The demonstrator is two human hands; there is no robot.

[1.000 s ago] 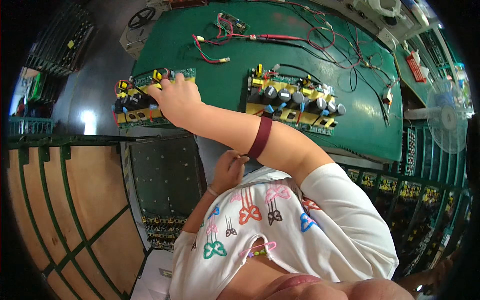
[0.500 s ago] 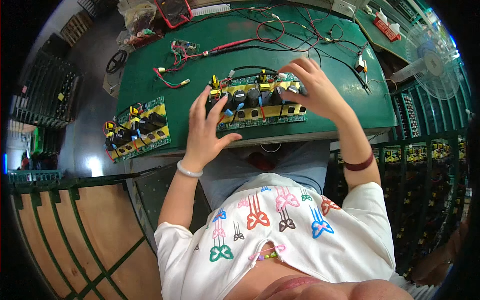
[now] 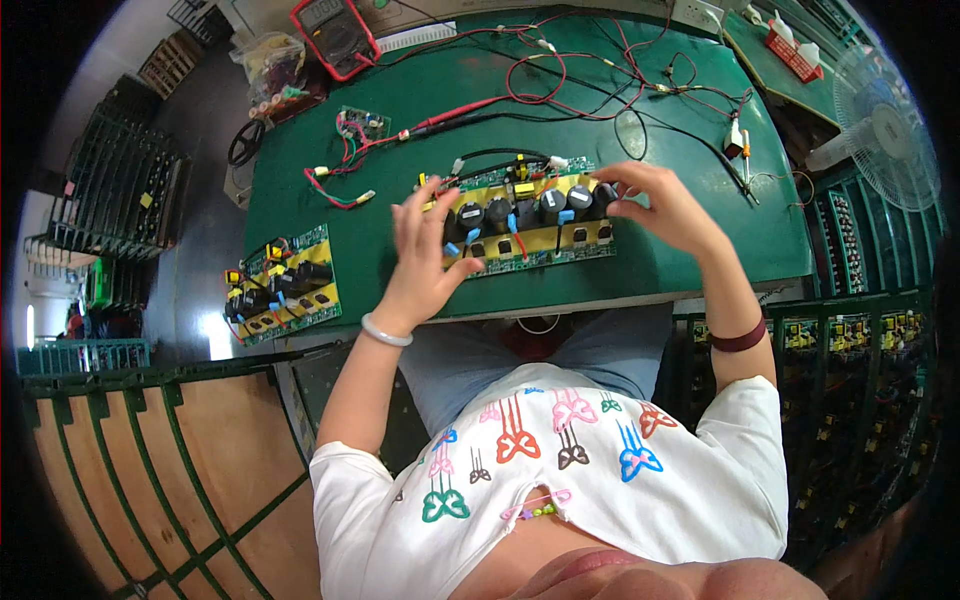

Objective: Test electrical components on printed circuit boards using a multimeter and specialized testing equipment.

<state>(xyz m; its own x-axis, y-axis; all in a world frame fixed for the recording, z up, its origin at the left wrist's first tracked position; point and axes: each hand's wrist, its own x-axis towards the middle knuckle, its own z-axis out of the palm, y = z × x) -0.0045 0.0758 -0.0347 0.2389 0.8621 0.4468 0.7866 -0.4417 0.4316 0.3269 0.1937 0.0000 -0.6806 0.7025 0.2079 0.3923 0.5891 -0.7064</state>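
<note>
A long green circuit board point(image 3: 530, 263) with yellow strips, black round capacitors and blue parts lies near the table's front edge. My left hand point(image 3: 422, 245) is over its left end, fingers spread and thumb apart at the near edge; it covers that end in part. At the board's right end, my right hand point(image 3: 660, 205) has its thumb and fingers curled about the last black capacitor point(image 3: 603, 200). A black cable point(image 3: 508, 151) with white connectors runs along the board's far side.
A similar board point(image 3: 285, 285) lies at the table's left edge. Farther back are a small board point(image 3: 362, 122) with wires, a red probe point(image 3: 458, 115), tangled leads and a red-framed multimeter point(image 3: 338, 38). A white fan point(image 3: 885, 130) stands at right. Racks of boards flank the table.
My right hand has come down from above the far-side connector to the board's right end, and its fingers have curled in. My left hand stays at the left end. The view has shifted slightly.
</note>
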